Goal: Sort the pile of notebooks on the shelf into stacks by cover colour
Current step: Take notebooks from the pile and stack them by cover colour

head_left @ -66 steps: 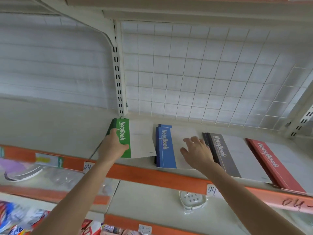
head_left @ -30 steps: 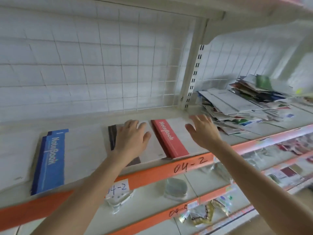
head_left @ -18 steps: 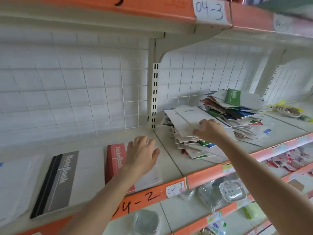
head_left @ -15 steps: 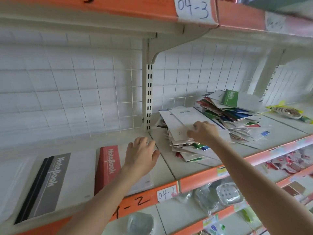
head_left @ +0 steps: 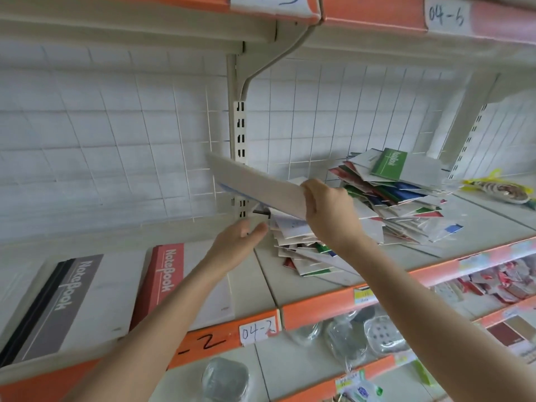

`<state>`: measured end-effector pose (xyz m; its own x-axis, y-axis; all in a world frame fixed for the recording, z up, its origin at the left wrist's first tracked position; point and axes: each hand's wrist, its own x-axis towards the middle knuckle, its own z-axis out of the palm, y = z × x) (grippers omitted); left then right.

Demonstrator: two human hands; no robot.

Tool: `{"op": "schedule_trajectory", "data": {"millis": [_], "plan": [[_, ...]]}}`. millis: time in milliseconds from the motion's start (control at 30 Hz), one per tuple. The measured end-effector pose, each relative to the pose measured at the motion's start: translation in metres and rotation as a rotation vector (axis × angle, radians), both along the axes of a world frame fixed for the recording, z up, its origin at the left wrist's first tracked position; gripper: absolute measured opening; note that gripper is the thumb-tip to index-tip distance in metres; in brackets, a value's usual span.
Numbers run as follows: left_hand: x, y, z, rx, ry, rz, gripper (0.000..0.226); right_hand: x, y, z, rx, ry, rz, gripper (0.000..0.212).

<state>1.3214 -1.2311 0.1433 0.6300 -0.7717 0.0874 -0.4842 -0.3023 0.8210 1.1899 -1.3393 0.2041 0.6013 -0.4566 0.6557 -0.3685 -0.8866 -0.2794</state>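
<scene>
Gripping thin, flat, pale notebook (head_left: pixel 256 187)

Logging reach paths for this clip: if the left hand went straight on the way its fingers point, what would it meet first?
Probably the left edge of the notebook pile, just ahead of the left hand and under the lifted notebook that the right hand grips. Depth is unclear.

A right hand (head_left: pixel 327 211) grips a pale notebook (head_left: pixel 255 185) lifted above a messy pile of notebooks (head_left: pixel 385 204) on a shelf (head_left: pixel 290 288). The left hand (head_left: pixel 237 245) hovers open below. Nearby lie two sorted stacks – grey (head_left: pixel 66 306) and red (head_left: pixel 165 280) (both printed "NoteBook").
</scene>
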Motion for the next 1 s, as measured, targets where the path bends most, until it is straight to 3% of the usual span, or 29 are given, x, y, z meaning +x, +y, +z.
{"op": "schedule_trajectory", "data": {"millis": [67, 133, 200, 233, 367, 433, 500, 600, 767, 933, 1000], "plan": [[-0.007, 0.001, 0.007, -0.196, 0.413, 0.003, 0.038, -0.001, 0.010, 0.007, 0.142, -0.186, 0.109, 0.026], [-0.011, 0.005, 0.011, -0.455, 0.804, 0.025, 0.023, -0.001, 0.018, 0.013, 0.507, -0.276, 0.227, 0.027], [-0.011, 0.012, 0.011, -0.664, 0.991, 0.061, 0.008, 0.002, 0.020, 0.013, 0.872, -0.273, 0.305, 0.030], [-0.010, 0.017, 0.011, -0.703, 1.003, 0.089, 0.009, 0.004, 0.015, 0.008, 0.887, -0.208, 0.283, 0.030], [0.003, 0.034, 0.006, -0.647, 0.846, 0.250, 0.014, 0.008, -0.009, -0.016, 0.426, 0.243, 0.100, 0.026], [0.010, 0.044, 0.004, -0.619, 0.825, 0.305, 0.017, 0.008, -0.017, -0.027, 0.331, 0.545, 0.056, 0.046], [0.014, 0.052, 0.001, -0.595, 0.825, 0.330, 0.023, 0.010, -0.019, -0.040, 0.157, 0.721, 0.017, 0.052], [0.013, 0.059, -0.001, -0.576, 0.834, 0.331, 0.029, 0.014, -0.014, -0.048, -0.038, 0.633, -0.059, 0.033], [0.005, 0.063, -0.002, -0.595, 0.847, 0.326, 0.027, 0.017, -0.010, -0.040, -0.167, 0.552, -0.156, 0.017], [-0.001, 0.067, -0.004, -0.598, 0.843, 0.320, 0.025, 0.019, -0.018, -0.040, -0.151, 0.515, -0.187, 0.021], [-0.004, 0.067, -0.004, -0.585, 0.837, 0.322, 0.025, 0.018, -0.024, -0.031, -0.010, 0.359, -0.192, 0.017]]}}
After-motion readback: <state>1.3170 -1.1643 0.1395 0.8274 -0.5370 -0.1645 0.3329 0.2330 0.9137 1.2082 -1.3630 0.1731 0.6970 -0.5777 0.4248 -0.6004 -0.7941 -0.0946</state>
